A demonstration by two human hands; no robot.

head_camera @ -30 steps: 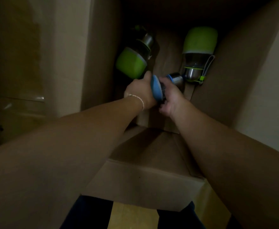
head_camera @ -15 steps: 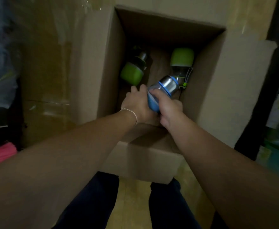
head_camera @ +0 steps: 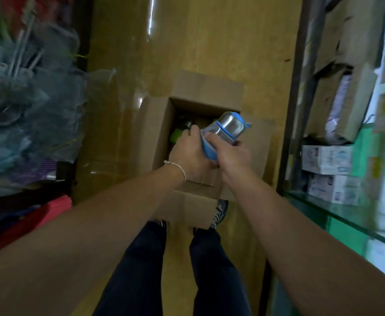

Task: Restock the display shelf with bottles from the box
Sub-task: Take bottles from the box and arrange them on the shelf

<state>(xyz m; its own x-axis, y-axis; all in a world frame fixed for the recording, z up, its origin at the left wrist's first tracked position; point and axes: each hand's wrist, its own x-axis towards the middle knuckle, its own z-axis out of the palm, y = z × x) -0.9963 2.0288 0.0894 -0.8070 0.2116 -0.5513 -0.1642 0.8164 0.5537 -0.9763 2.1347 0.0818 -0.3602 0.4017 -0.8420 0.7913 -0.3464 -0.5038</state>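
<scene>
The display shelf stands right of the open box. The blue bottle is over the box, with the left hand and right hand both gripping it, fingers wrapped round. A firm, level swing right should clear the flap.

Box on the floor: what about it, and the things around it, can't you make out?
- Inside the box, head view: the left hand and blue bottle cover it; the count of green bottles is unknown.
- Blue bottle's bottom end: partly behind the right hand.
- White cartons on the shelf: blurred, labels unreadable.
</scene>
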